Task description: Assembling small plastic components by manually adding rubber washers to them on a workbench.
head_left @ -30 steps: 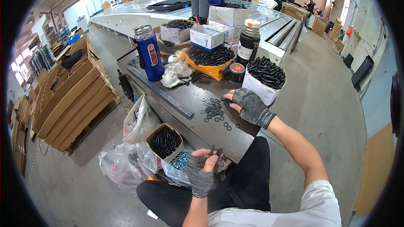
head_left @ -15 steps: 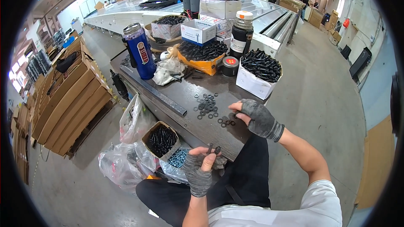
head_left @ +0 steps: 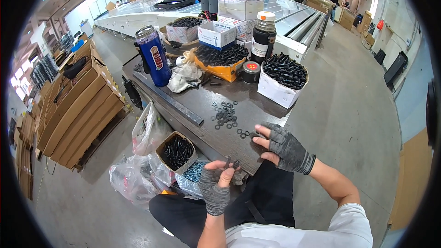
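Observation:
My left hand (head_left: pixel 216 186), in a grey fingerless glove, pinches a small dark bolt (head_left: pixel 228 162) with a washer on it, just off the near edge of the dark table (head_left: pixel 202 98). My gloved right hand (head_left: pixel 285 147) rests at the table's near corner, fingertips touching a few loose washers (head_left: pixel 243 133). A larger scatter of black washers (head_left: pixel 225 112) lies just beyond. A white box of black bolts (head_left: pixel 281 80) stands to the right, farther back.
A blue bottle (head_left: pixel 154 55), crumpled cloth (head_left: pixel 183 76), orange tray of black parts (head_left: pixel 220 59), dark jar (head_left: pixel 262 36) and white cartons sit farther back. By my knees on the floor are a box of bolts (head_left: pixel 177 151) and plastic bags (head_left: pixel 133 179). Stacked flat cardboard (head_left: pixel 73 110) lies left.
My right hand has drawn back from the washer pile toward the table's near corner. The left hand keeps the bolt at the table edge. The view has tilted down slightly.

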Motion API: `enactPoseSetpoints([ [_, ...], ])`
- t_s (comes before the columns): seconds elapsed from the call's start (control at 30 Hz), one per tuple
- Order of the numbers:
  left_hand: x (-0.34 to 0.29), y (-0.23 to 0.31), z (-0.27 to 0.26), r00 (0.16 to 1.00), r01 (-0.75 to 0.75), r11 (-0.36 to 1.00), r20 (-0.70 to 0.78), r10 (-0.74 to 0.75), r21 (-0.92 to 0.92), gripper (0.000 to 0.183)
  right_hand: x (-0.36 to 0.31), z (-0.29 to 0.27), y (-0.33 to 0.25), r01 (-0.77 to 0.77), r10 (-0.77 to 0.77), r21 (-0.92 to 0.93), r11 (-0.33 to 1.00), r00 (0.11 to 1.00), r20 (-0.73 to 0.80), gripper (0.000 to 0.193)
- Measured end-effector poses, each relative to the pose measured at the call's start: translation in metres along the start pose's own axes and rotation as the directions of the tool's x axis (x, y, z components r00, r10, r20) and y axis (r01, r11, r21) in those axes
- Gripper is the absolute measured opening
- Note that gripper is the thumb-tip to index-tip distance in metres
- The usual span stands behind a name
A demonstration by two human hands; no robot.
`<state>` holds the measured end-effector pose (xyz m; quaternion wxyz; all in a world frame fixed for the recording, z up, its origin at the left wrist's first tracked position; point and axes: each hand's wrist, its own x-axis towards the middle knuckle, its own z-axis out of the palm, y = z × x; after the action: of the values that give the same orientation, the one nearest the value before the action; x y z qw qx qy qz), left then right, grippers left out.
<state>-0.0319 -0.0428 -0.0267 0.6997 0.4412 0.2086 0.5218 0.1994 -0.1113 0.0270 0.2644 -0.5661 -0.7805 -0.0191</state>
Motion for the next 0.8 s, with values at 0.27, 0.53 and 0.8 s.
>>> enactPoseSetpoints([
  [0.27,-0.002,0.0,0.002,1.0,0.008,0.998,-0.004,-0.007,0.067,0.021,-0.005,-0.001,-0.005,0.004,0.005,-0.196,0.981,0.999,0.045,0.059],
  [0.53,-0.006,0.002,0.005,1.0,0.022,0.999,0.008,-0.022,0.048,0.022,-0.029,0.022,-0.005,0.056,-0.07,-0.132,0.99,0.992,-0.104,0.051],
  [0.8,-0.009,-0.002,0.006,0.999,0.035,0.998,0.001,-0.035,0.043,0.023,-0.037,0.03,0.022,0.242,-0.259,-0.099,0.965,0.938,-0.232,0.041],
])
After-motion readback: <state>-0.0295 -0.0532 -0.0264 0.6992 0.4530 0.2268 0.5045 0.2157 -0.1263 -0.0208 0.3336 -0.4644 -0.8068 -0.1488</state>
